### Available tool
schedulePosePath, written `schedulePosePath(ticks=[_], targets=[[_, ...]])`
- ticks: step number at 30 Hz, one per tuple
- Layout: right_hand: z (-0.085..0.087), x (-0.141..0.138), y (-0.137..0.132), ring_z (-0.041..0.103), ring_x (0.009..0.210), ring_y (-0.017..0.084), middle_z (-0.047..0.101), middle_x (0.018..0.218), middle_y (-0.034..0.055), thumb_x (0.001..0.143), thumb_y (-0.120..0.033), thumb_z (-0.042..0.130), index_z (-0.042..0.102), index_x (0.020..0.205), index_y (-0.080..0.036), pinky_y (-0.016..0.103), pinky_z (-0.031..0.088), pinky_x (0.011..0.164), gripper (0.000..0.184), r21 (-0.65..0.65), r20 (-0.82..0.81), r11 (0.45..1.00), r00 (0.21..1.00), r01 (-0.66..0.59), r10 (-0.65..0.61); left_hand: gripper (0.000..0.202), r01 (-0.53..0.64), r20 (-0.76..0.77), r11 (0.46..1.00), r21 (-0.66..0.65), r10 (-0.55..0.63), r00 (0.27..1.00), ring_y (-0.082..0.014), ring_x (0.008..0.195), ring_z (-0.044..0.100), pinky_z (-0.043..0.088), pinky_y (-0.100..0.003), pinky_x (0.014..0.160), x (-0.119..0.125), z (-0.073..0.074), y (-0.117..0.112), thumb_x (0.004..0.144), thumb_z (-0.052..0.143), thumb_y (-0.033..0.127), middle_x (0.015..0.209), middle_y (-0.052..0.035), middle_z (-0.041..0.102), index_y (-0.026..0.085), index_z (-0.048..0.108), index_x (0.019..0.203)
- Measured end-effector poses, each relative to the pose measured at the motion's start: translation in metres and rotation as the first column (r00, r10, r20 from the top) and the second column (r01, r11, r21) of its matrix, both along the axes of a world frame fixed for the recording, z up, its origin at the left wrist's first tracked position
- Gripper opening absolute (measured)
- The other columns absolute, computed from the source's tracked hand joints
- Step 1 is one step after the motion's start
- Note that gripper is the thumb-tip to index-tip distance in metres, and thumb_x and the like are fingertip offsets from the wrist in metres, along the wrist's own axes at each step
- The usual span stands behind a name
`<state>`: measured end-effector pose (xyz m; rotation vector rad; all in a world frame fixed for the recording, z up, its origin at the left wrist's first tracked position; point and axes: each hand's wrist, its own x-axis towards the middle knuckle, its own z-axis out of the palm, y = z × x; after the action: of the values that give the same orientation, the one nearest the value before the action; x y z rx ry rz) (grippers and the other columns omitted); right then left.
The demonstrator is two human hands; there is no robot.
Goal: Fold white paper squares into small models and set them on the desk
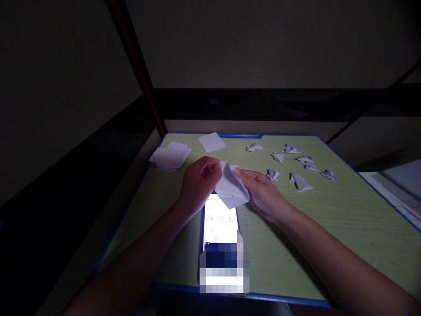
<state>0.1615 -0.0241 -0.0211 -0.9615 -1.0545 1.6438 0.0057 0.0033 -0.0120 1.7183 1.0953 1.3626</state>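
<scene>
Between my hands, above the far end of a lit phone (221,224), is a partly folded sheet of white paper (232,186) with creases and a pointed lower corner. My left hand (202,175) is closed, its curled fingers pinching the paper's upper left edge. On the other side my right hand (261,188) grips the paper's right edge, thumb on top and the other fingers mostly hidden beneath. The phone lies flat and shows a timer; its near part is pixelated.
A stack of white paper sheets (171,156) lies at the table's far left, with a single square sheet (212,141) near the back edge. Several small folded paper pieces (300,182) are scattered at the right. The green table (329,232) has a blue rim; dark walls stand behind.
</scene>
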Motion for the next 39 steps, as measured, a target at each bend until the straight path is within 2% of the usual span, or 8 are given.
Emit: schedulePosePath(ticks=[4,7,17,20,26,33,39], targets=[[0.001,-0.001,0.001,0.051,0.05,0.008,0.063,0.058,-0.0012,0.076,-0.045,0.071,0.07,0.071,-0.016,0.021,0.035,0.049,0.029,0.011,-0.002,1.0,1.0,-0.006,0.006,0.007,0.007,-0.013,1.0,0.005,-0.007,1.0,-0.0072,0.051,0.047,0.037,-0.018,0.045,0.0,0.001,0.0,0.077,0.054,0.019,0.058,0.0032,0.053,0.016,0.057,0.071],[0.002,-0.002,0.002,0.051,0.05,0.007,0.064,0.06,-0.0014,0.073,-0.042,0.074,0.071,0.072,-0.015,0.02,0.034,0.049,0.027,0.017,0.017,1.0,1.0,0.005,-0.005,0.009,0.055,0.011,0.998,-0.016,-0.055,0.998,-0.0065,0.05,0.048,0.037,-0.017,0.044,0.0,0.001,0.0,0.078,0.054,0.021,0.058,0.0035,0.054,0.016,0.058,0.071],[0.003,0.0,0.0,0.05,0.048,0.007,0.064,0.059,-0.0009,0.072,-0.043,0.075,0.07,0.071,-0.015,0.021,0.033,0.046,0.028,0.022,0.076,0.999,0.997,0.03,-0.032,0.02,0.132,0.099,0.976,-0.171,-0.116,0.988,-0.0054,0.042,0.043,0.036,-0.016,0.038,0.001,0.008,-0.003,0.081,0.053,0.028,0.048,0.0049,0.048,0.015,0.058,0.067],[0.001,0.0,0.001,0.051,0.049,0.008,0.064,0.06,-0.0008,0.072,-0.043,0.075,0.07,0.072,-0.016,0.021,0.034,0.047,0.027,0.042,0.09,0.998,0.995,0.039,-0.042,0.021,0.141,0.106,0.97,-0.196,-0.121,0.987,-0.0062,0.043,0.045,0.036,-0.016,0.037,0.001,0.009,-0.004,0.079,0.058,0.034,0.049,0.0042,0.05,0.015,0.06,0.068],[0.001,0.001,0.002,0.049,0.05,0.008,0.062,0.061,-0.0016,0.073,-0.043,0.073,0.069,0.074,-0.016,0.022,0.033,0.047,0.027,0.067,0.127,0.997,0.991,0.042,-0.05,0.016,0.132,0.118,0.961,-0.243,-0.105,0.987,-0.0073,0.046,0.048,0.035,-0.016,0.036,0.001,0.008,-0.005,0.074,0.062,0.031,0.054,0.0018,0.055,0.015,0.063,0.071],[0.0,0.002,0.003,0.047,0.049,0.007,0.059,0.058,-0.0026,0.075,-0.044,0.072,0.067,0.072,-0.016,0.022,0.031,0.046,0.029,0.127,0.147,0.989,0.985,0.073,-0.092,0.011,0.2,0.138,0.952,-0.232,-0.171,0.976,-0.0066,0.046,0.049,0.039,-0.016,0.039,0.0,0.012,-0.005,0.072,0.065,0.026,0.057,0.0017,0.059,0.015,0.066,0.075],[0.002,0.001,0.001,0.045,0.048,0.007,0.057,0.057,-0.0033,0.073,-0.045,0.073,0.067,0.074,-0.015,0.022,0.03,0.045,0.03,0.114,0.176,0.992,0.981,0.057,-0.076,0.012,0.171,0.121,0.961,-0.218,-0.147,0.982,-0.0045,0.042,0.047,0.037,-0.016,0.038,0.0,0.01,-0.003,0.074,0.064,0.026,0.058,0.0022,0.06,0.015,0.067,0.076]])
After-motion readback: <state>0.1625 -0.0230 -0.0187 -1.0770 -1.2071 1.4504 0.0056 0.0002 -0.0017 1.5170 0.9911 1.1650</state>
